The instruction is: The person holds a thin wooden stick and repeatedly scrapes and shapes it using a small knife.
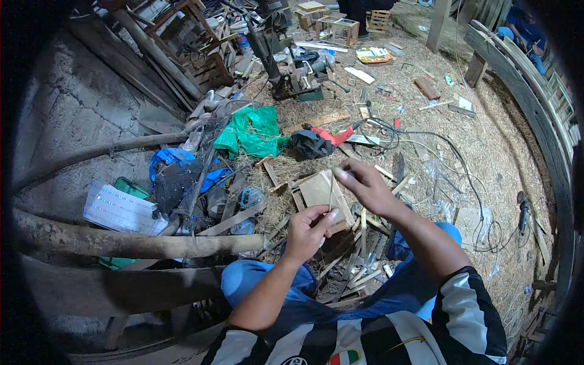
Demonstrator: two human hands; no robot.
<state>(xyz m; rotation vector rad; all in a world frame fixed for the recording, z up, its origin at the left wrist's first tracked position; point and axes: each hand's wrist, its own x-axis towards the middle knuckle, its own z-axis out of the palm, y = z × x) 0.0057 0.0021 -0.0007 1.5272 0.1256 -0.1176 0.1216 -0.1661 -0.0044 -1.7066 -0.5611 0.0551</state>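
A thin, pale stick-like strip [331, 193] runs between my two hands. My left hand [309, 232] is closed on its lower end, thumb against the fingers. With thumb and fingers pinched, my right hand [363, 184] holds the upper end. Just behind and below the strip is a small light-brown wooden box or panel [315, 190], near my knees. Scraps of wood [363, 231] lie on the ground between my legs.
A green plastic bag [250, 131], a red power tool [331, 135] and a black cable [465, 158] lie ahead. Wooden poles [140, 243] cross the left side. A machine [292, 79] stands further off. Another person [526, 30] is at the upper right.
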